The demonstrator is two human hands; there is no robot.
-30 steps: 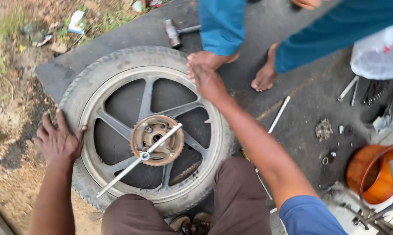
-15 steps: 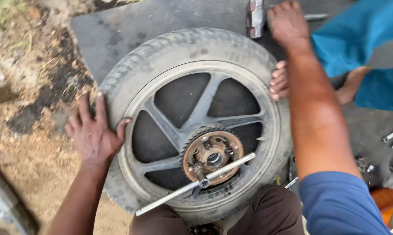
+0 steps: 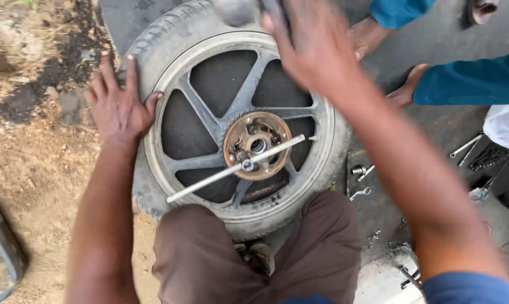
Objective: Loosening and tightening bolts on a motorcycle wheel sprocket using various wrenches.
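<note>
Flat, dusty spoked wheel (image 3: 209, 112), hub (image 3: 258, 145) seemingly rusty.

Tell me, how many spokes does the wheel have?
6 spokes run from the rusty hub of the wheel: upper left, upper middle, right, lower right, lower middle, left. The metal rod partly hides the lower ones.

Left hand (image 3: 118, 104) flat, fingers spread, on the wheel (image 3: 237, 121)'s left tyre wall. Right hand (image 3: 311, 42) above the wheel's top rim, gripping a blurred hammer (image 3: 240, 10). Metal rod (image 3: 236, 168) slanted across the wheel's rusty hub (image 3: 258, 145). Wrenches (image 3: 360, 180) just right of the wheel.
</note>
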